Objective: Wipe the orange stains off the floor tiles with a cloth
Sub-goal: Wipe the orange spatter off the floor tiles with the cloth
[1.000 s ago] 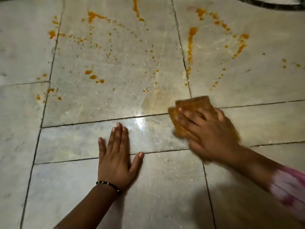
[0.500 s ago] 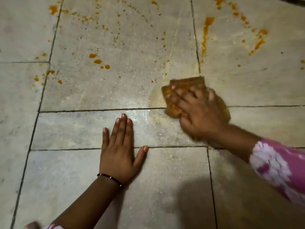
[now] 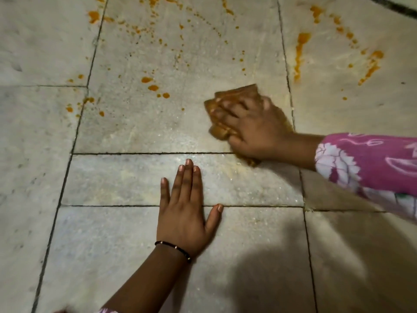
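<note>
**Orange stains: near tiles look wiped, far tiles still spattered**

Orange stains [image 3: 147, 79] remain across the upper half of the frame: drops and specks on the large centre tile, more along the grout at left, a long streak [image 3: 299, 54] and a curved trail at upper right. The tiles in the lower half show no orange, only a faint pale sheen and a yellowish smear near the cloth. Judged from that, the near strip is done and most of the work is left.

Cloth [image 3: 234, 94], brown-orange and bunched, lies on the centre tile right of middle, close to the grout line. Right hand [image 3: 255, 127] covers it, fingers curled over the folds and gripping; outline blurred. Pink patterned sleeve [image 3: 365, 163] enters from the right edge.

Left hand [image 3: 184, 213] lies flat on the floor at lower centre, fingers straight, thumb spread, holding nothing. Dark bracelet [image 3: 173, 248] at the wrist.
</note>
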A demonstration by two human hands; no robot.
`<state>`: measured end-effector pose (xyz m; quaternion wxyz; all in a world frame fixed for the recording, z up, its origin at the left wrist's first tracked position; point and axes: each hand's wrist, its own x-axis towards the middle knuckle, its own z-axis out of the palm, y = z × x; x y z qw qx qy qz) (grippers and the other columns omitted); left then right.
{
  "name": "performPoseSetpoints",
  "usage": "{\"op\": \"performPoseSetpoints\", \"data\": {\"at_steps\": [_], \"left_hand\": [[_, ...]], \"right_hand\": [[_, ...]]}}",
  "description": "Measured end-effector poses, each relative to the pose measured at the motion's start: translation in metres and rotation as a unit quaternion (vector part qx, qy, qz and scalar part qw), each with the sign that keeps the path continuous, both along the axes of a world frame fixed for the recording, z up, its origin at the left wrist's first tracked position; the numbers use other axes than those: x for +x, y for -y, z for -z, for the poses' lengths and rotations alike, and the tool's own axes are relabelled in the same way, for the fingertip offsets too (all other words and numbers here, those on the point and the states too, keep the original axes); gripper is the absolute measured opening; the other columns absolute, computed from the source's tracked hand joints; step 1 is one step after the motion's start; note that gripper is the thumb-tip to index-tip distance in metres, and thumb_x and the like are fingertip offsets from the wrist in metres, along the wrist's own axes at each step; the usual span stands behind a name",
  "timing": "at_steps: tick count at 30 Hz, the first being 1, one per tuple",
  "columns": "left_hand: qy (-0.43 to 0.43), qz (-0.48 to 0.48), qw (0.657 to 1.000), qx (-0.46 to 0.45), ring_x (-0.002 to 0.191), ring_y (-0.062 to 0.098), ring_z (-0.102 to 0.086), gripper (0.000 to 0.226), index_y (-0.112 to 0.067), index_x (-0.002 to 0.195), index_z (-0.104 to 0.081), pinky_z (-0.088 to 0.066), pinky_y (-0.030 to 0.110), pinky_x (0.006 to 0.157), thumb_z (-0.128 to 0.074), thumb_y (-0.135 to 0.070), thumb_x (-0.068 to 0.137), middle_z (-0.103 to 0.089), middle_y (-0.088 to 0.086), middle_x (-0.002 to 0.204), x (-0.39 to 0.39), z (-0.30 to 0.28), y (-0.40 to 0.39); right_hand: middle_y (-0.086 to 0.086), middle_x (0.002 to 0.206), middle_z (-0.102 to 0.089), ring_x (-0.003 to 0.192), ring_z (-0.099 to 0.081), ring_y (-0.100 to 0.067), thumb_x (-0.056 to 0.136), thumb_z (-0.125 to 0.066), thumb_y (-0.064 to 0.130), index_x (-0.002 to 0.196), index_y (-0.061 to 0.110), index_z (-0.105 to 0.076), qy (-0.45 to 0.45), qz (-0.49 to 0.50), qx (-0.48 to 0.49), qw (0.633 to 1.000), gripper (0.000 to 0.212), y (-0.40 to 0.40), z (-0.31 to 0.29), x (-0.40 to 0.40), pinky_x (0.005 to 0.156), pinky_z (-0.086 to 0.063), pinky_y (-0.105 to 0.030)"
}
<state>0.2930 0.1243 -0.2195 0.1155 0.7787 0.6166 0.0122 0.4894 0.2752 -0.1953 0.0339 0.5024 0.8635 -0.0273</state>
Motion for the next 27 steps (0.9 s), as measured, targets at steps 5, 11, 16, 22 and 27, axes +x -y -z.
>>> {"op": "performPoseSetpoints", "data": {"at_steps": [5,11,16,22,27], "left_hand": [[0.007,-0.002,1.000,0.002,0.147,0.023,-0.008,0.081,-0.005,0.150,-0.020,-0.009,0.051,0.116,-0.027,-0.059,0.090,-0.014,0.012,0.158,-0.002,0.002,0.001],[0.006,-0.005,1.000,0.001,0.147,0.022,-0.002,0.080,-0.005,0.150,-0.016,-0.007,0.051,0.117,-0.024,-0.058,0.091,-0.008,0.012,0.159,0.000,0.003,0.002],[0.005,-0.002,1.000,-0.005,0.147,0.023,-0.005,0.080,-0.004,0.150,-0.017,-0.008,0.052,0.116,-0.026,-0.058,0.091,-0.010,0.012,0.159,0.001,0.001,0.001],[0.002,-0.001,1.000,0.002,0.147,0.023,-0.007,0.080,-0.006,0.150,-0.018,-0.008,0.051,0.116,-0.024,-0.060,0.091,-0.012,0.012,0.159,-0.001,0.003,0.001],[0.013,-0.007,1.000,0.006,0.147,0.022,-0.004,0.080,-0.005,0.150,-0.016,-0.007,0.051,0.117,-0.025,-0.059,0.092,-0.010,0.011,0.159,0.001,0.002,0.002]], "right_hand": [[0.003,0.152,-0.035,0.125,-0.043,-0.028,0.078,-0.038,0.047,0.145,0.031,-0.035,-0.002,-0.184,-0.015,0.983,0.069,0.073,0.001,0.043,0.095,-0.028,-0.048],[-0.002,0.155,-0.028,0.130,-0.032,-0.035,0.081,-0.027,0.052,0.149,0.038,-0.019,0.001,0.075,0.018,0.997,0.070,-0.014,0.000,0.092,0.096,-0.025,-0.051],[-0.005,0.157,-0.021,0.138,-0.020,-0.034,0.079,-0.015,0.058,0.148,0.032,-0.023,0.015,0.077,-0.010,0.997,0.074,-0.047,-0.001,-0.010,0.106,-0.014,-0.062],[0.000,0.155,-0.029,0.135,-0.033,-0.028,0.085,-0.031,0.049,0.148,0.034,-0.028,0.012,-0.155,-0.004,0.988,0.065,0.057,0.005,0.013,0.099,-0.026,-0.052],[-0.001,0.156,-0.026,0.137,-0.033,-0.031,0.084,-0.030,0.051,0.149,0.034,-0.021,0.016,-0.086,-0.023,0.996,0.068,0.039,-0.003,0.102,0.097,-0.028,-0.053]]}}
